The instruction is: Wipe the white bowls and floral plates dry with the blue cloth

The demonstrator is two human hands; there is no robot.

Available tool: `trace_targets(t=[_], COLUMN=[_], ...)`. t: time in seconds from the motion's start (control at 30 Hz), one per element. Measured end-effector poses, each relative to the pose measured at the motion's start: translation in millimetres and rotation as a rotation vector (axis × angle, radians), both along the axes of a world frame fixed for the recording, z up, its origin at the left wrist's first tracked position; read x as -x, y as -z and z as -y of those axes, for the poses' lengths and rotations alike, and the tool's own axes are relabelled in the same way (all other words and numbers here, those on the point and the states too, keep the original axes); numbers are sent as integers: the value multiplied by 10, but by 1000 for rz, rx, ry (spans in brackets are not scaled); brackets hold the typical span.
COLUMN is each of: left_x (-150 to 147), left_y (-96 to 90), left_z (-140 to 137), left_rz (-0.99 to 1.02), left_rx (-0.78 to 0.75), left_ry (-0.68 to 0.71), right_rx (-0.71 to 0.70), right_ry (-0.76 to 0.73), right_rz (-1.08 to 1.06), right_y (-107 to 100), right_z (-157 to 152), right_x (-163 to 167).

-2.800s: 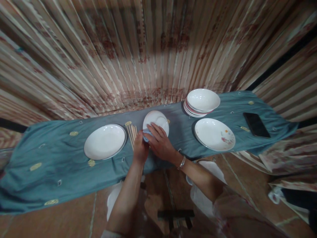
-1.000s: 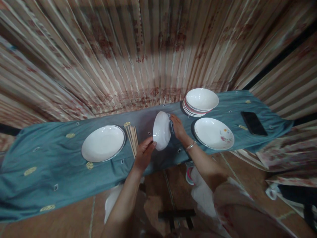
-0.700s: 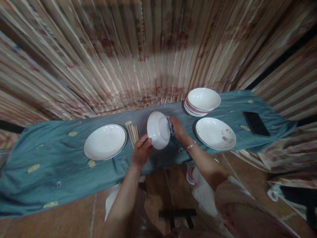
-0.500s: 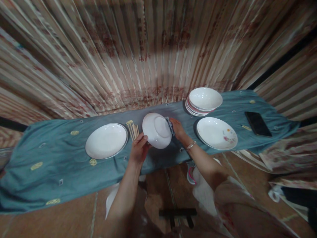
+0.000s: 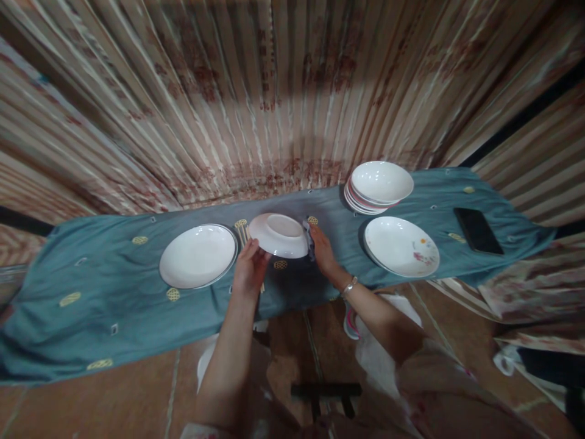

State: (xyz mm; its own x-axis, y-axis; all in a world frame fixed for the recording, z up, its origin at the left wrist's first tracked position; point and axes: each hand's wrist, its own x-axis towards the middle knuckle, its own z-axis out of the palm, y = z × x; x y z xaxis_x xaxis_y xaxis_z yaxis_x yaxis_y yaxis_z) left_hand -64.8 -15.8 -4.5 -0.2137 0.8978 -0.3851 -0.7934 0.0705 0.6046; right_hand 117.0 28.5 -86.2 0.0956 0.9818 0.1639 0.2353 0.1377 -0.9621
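Note:
Over the middle of the table a white bowl is tilted so its underside and foot ring face me. My left hand grips the bowl's left rim, fingers closed around the edge. At the right rim, my right hand presses a grey-blue cloth to the bowl. Partly hidden behind the bowl and my left hand lie several wooden chopsticks. Just left of that hand rest stacked white plates.
A stack of white bowls stands at the back right, with flower-patterned plates in front. Farther right lies a black phone. A green-blue cloth covers the narrow table. A pleated curtain hangs behind it.
The bowl has moved slightly left and tipped, so its underside now appears flatter. My left hand has shifted left with it. My right hand stays at the right rim with the cloth.

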Motion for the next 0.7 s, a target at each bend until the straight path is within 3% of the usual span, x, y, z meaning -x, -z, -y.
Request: trace_targets(t=[0.23,0.53,0.7], left_x=[22,-67,-82], left_y=[76,-27,-16], left_z=[-16,8,40], left_rz=[-55,-22,-18], left_rx=[-41,-24,-44], left_ry=[24,2,37], right_rx=[-146,-343,-506], right_ry=[-7,-176,-243], right_rz=[103,413,604], right_y=[-19,-385,-445], right_z=[367,689,715], right_x=[155,192,200])
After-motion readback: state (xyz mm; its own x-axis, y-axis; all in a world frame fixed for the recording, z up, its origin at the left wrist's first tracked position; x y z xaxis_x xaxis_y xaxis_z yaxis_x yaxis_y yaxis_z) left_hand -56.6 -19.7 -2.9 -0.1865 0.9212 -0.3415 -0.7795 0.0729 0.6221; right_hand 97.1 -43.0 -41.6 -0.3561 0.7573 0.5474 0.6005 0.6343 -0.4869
